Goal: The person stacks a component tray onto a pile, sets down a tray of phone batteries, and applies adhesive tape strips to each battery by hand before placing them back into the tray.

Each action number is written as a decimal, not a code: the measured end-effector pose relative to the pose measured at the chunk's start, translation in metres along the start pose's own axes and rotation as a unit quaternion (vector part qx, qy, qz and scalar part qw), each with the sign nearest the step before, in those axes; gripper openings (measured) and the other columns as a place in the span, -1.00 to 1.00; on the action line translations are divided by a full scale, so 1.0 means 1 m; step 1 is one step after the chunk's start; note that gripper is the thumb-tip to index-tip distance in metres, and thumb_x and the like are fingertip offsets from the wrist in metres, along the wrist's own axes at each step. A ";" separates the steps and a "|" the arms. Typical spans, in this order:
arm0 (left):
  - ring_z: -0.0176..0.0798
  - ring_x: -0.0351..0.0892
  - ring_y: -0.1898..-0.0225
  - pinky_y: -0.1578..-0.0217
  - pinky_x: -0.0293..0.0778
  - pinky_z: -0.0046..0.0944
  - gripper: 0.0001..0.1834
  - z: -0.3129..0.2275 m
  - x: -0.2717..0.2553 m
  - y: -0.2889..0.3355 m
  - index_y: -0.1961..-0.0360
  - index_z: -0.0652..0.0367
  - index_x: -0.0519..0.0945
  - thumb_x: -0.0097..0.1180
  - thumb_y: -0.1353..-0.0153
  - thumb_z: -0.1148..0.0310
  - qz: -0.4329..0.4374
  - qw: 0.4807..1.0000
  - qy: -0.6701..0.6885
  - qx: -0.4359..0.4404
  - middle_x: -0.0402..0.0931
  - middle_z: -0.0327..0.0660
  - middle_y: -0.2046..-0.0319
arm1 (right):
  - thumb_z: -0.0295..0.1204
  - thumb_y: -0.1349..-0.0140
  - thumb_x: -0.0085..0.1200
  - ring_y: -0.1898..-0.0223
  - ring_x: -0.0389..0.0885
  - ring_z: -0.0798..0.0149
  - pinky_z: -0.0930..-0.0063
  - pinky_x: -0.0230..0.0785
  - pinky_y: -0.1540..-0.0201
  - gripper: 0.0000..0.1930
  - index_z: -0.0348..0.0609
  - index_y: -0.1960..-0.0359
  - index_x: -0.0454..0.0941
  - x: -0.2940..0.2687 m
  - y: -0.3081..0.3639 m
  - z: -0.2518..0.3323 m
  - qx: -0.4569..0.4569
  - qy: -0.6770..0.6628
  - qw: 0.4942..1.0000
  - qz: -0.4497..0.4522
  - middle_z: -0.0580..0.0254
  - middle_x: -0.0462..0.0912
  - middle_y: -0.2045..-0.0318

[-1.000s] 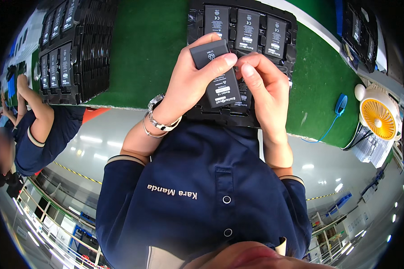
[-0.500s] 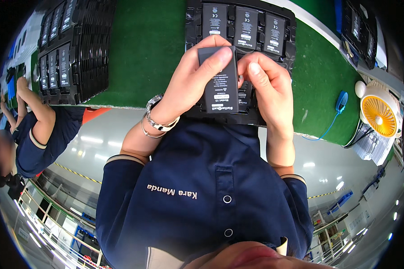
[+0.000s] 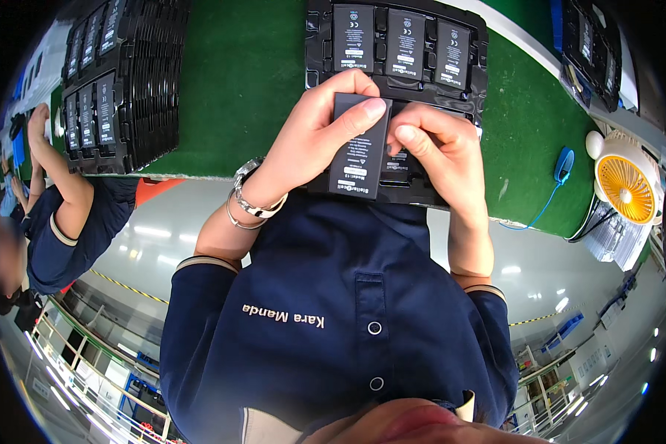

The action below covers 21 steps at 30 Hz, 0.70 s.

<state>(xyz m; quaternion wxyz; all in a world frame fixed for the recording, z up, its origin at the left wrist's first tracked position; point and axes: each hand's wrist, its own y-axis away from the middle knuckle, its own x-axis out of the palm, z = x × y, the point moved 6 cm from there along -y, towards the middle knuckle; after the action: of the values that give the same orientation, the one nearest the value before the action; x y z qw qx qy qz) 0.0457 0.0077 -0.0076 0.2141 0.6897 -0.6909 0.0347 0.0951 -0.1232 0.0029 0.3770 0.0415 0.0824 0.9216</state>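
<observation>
Between the thumb and fingers of my left hand (image 3: 314, 140) is a flat black phone battery (image 3: 359, 166) with white print, held tilted over the near part of a black plastic tray (image 3: 320, 55). My right hand (image 3: 451, 152) is at the battery's right edge, thumb and forefinger pinched together. A small dark bit shows by those fingertips; whether it belongs to the battery I cannot tell. Beyond my hands, a row of three like batteries (image 3: 405, 44) lies in the tray's pockets. Another battery (image 3: 397, 170) shows partly beneath my right hand.
A tall stack of black trays (image 3: 152, 81) with batteries stands at the left of the green table (image 3: 237, 81). At the right are a blue corded device (image 3: 563, 166), a white fan with orange blades (image 3: 625, 192) and another tray (image 3: 592, 48). A co-worker (image 3: 63, 229) is at far left.
Both hands and the battery have come slightly nearer my body. The thumb and forefinger of my right hand have closed further together beside the battery's edge.
</observation>
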 end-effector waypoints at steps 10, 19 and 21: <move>-0.45 0.46 0.41 0.44 0.35 -0.40 -0.87 -0.014 -0.013 0.006 0.32 0.15 0.53 0.20 -0.11 0.43 -0.082 0.789 -0.577 0.194 0.51 -0.28 0.39 | -0.27 0.28 0.36 -0.12 0.34 0.08 0.15 0.18 -0.22 -0.35 -0.19 0.05 0.46 0.010 0.023 0.015 -0.172 0.602 0.775 0.083 0.14 0.45 0.03; -0.56 0.37 0.55 0.61 0.21 -0.55 -0.50 0.005 0.002 0.005 0.16 0.27 0.54 -0.24 -0.42 0.01 0.085 0.994 -0.004 -0.066 0.61 -0.22 0.39 | -0.46 0.13 0.15 0.28 0.57 0.27 0.32 0.42 0.15 -0.78 -0.13 0.36 0.58 -0.005 0.028 0.053 -0.429 0.567 0.681 -0.175 0.30 0.62 0.35; -0.53 0.41 0.52 0.60 0.23 -0.54 -0.46 0.018 0.010 0.002 0.15 0.27 0.53 -0.27 -0.41 -0.03 0.036 0.975 0.194 -0.099 0.57 -0.24 0.42 | -0.42 0.13 0.13 0.26 0.56 0.29 0.38 0.41 0.16 -0.76 -0.06 0.34 0.66 0.016 0.040 0.057 -0.445 0.546 0.682 -0.194 0.34 0.62 0.30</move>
<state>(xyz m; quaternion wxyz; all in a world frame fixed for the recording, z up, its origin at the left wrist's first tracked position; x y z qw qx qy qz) 0.0395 -0.0078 -0.0199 0.4103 0.6195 -0.6606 0.1072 0.0638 -0.1333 0.0669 0.4098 -0.6590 -0.1401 0.6149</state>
